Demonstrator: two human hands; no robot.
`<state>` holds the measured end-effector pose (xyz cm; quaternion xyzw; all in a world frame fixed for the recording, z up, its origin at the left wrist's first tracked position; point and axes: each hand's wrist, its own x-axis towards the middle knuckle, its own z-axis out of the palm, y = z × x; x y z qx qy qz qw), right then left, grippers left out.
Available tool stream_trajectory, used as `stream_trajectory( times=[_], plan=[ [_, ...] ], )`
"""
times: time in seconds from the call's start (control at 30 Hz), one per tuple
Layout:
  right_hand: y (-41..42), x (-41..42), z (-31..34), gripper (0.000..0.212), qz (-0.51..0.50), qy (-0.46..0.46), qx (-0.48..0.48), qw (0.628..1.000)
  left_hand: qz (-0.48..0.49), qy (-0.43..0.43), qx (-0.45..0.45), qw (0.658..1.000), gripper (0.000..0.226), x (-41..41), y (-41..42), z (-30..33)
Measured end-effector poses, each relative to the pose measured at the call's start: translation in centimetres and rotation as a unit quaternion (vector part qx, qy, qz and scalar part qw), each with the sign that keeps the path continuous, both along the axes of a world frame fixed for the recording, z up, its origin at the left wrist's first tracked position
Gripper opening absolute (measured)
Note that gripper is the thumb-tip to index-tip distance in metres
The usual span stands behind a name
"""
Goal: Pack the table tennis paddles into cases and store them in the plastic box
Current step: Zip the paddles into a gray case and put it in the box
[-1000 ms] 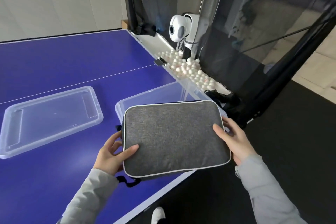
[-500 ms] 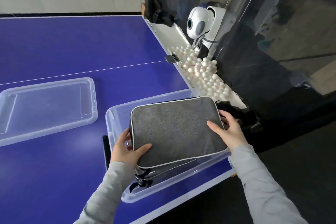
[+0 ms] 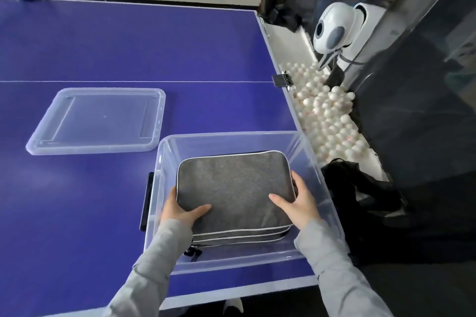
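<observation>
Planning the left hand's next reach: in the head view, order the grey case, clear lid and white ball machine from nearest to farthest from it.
1. Grey case: gripped by the left hand, inside the box.
2. Clear lid: left, on the table.
3. White ball machine: far right, beyond the table's edge.

A blue table tennis table [image 3: 128, 46] carries a white centre line; beyond its right edge a trough of white balls [image 3: 332, 121] lies beside a white ball-feeding machine [image 3: 334, 31]; dark netting [image 3: 360, 188] hangs bunched nearby.
</observation>
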<state>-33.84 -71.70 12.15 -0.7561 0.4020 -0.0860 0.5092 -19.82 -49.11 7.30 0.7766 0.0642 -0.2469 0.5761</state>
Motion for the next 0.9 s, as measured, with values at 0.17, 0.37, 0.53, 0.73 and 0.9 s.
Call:
stream_trajectory(
  times=[0.17,0.37,0.53,0.73,0.9],
  plan=[
    [0.4,-0.5,-0.6,0.084,0.022,0.006,-0.012,1.000,0.004,0.018,0.039,0.999,0.080,-0.3,0.2,-1.4],
    [0.3,-0.9,-0.9,0.084,0.025,0.002,-0.026,0.999,-0.015,0.012,0.060,0.998,0.091,-0.4,0.0,-1.3],
    [0.3,-0.7,-1.0,0.083,0.033,0.009,-0.034,0.999,-0.032,0.005,0.077,0.997,0.080,-0.5,-0.1,-0.7],
    [0.3,-0.9,-1.0,0.082,0.037,0.003,-0.043,0.998,-0.024,0.017,0.054,0.998,0.081,-0.9,-0.1,-0.2],
    [0.3,-1.0,-1.0,0.082,0.036,0.008,-0.057,0.998,-0.034,0.003,0.091,0.995,0.089,-1.1,-0.3,0.6]
  ],
)
